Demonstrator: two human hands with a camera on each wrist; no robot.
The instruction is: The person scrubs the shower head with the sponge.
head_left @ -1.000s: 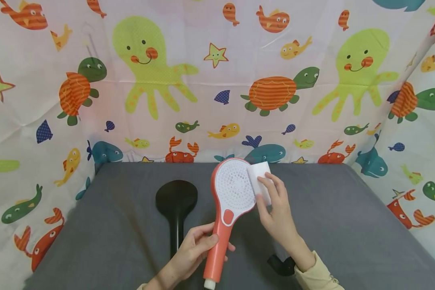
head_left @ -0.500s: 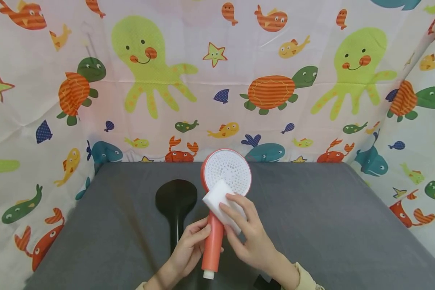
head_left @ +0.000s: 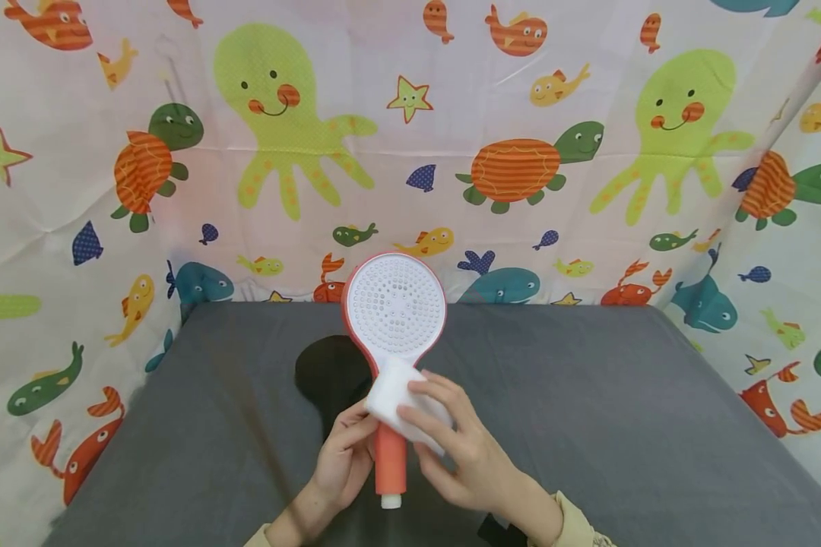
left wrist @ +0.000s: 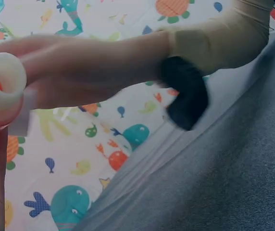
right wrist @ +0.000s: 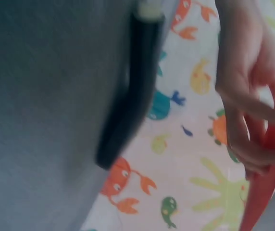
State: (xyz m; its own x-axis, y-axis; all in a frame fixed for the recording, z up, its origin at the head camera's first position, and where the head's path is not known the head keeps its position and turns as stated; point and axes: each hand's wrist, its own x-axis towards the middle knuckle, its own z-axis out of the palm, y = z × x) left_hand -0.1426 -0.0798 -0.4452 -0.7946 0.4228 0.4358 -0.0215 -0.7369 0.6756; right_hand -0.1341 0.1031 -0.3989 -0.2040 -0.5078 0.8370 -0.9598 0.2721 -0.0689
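Observation:
My left hand [head_left: 345, 460] grips the coral handle of a shower head [head_left: 397, 308], which stands upright with its white nozzle face toward me. Its pale threaded end [left wrist: 5, 79] shows in the left wrist view. My right hand [head_left: 475, 456] holds a white sponge [head_left: 400, 399] between fingers and thumb, against the neck just below the nozzle face. The sponge hides the top of the handle. Left-hand fingers [right wrist: 255, 154] wrap the red back in the right wrist view.
Behind my left hand a black, round-headed object [head_left: 331, 372] lies on the grey table [head_left: 588, 395], its handle partly hidden. A blurred dark bar [right wrist: 132, 96] with a pale end shows in the right wrist view. Patterned cloth [head_left: 424, 167] hangs around the table.
The shower head has turned upright and shifted left and up. The sponge has gone from the nozzle face's right edge down to the neck, with my right hand following left.

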